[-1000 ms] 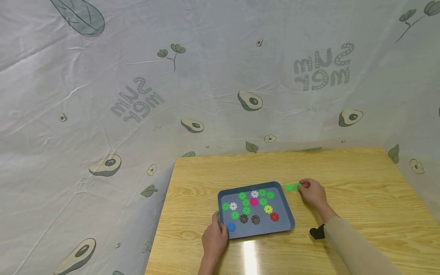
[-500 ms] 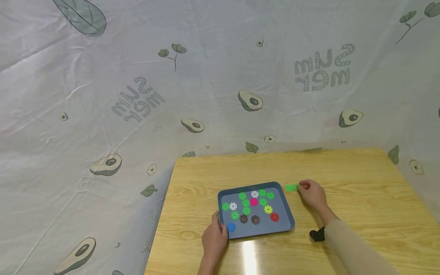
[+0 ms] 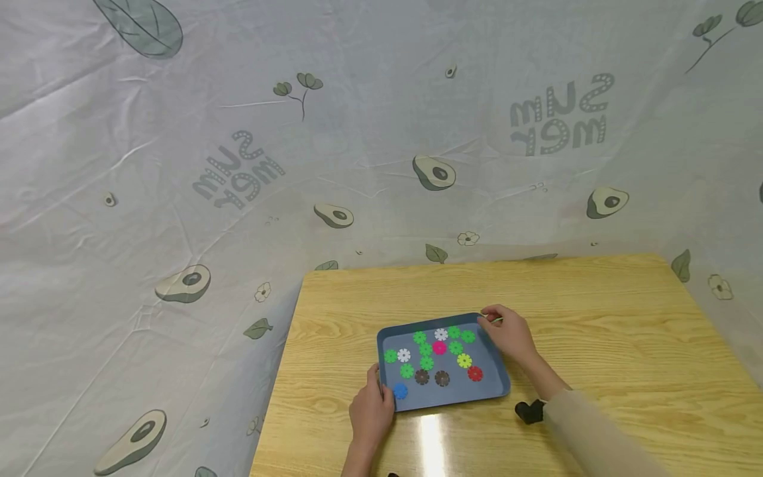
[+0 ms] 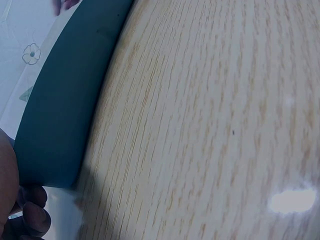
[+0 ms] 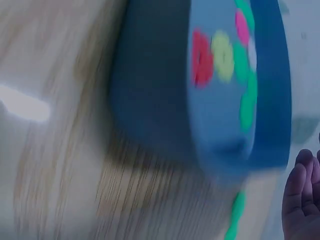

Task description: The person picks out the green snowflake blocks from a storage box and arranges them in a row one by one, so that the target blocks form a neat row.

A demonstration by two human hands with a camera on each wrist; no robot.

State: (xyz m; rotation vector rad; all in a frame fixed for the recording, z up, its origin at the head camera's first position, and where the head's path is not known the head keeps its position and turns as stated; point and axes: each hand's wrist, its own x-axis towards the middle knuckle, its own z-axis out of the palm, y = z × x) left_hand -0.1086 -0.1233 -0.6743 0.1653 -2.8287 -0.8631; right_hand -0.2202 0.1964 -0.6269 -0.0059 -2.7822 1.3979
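Observation:
A shallow blue-grey tray [image 3: 450, 399] stands on the wooden table, holding several notched plastic building discs. My left hand [image 3: 371, 414] grips the tray's near left corner, thumb at the rim and fingers bent along the outer wall. My right hand [image 3: 510, 334] is over the tray's far right corner, fingertips beside the rim; whether they touch it I cannot tell. Green discs [image 5: 236, 215] lie on the table just outside that corner. The hand mostly hides them in the head view. In the right wrist view, bent fingers [image 5: 301, 192] show apart from these discs, holding nothing visible.
Inside the tray are green discs [image 3: 426, 364], white, brown, yellow and pink ones, a red disc [image 3: 475, 373] and a blue disc [image 3: 401, 391]. A patterned cloth [image 3: 381, 165] hangs behind the table. A dark object [image 3: 529, 411] is at the right wrist.
My right hand has moved left from the green discs beside the tray to its far right corner. Before that, those two discs came closer together. The left hand stays on the tray.

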